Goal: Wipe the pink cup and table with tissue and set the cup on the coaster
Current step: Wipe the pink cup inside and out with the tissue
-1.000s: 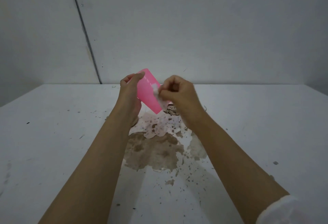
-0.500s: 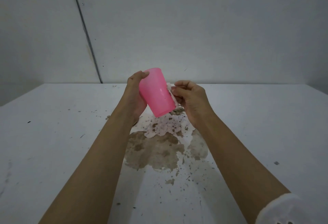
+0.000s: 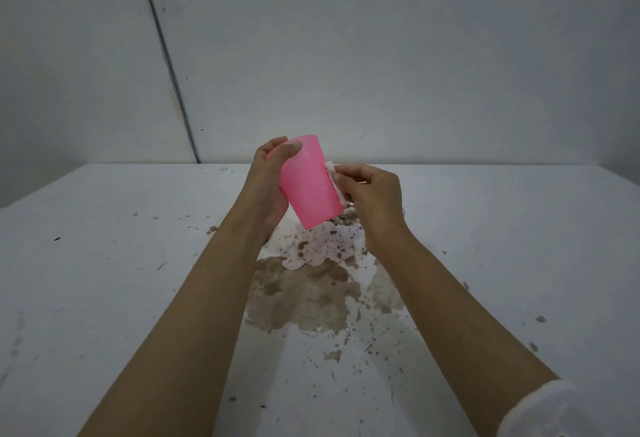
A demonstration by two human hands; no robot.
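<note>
Hands hold a pink cup (image 3: 309,183) up in the air above the white desk (image 3: 104,263). The left hand (image 3: 268,182) is wrapped around the cup, with the thumb near its top end and the palm against its left side. The cup is tilted, so its top end leans away to the left and its low end points down at the desk. The right hand (image 3: 372,199) is pinched shut on a small white tissue (image 3: 333,178). It presses the tissue flat against the right side of the cup. Only a thin strip of tissue shows between the fingers and the cup.

Right under the cup, the desk has a big brown spill (image 3: 304,293). A wet, spotted white sheet (image 3: 320,248) lies at the far end of the spill, just below the cup. Small brown specks are spread on the desk all around the spill. A white sleeve (image 3: 554,409) shows on the right arm, at the low right corner. Behind the cup is a plain grey wall (image 3: 381,55) with a dark line running down it on the left.
</note>
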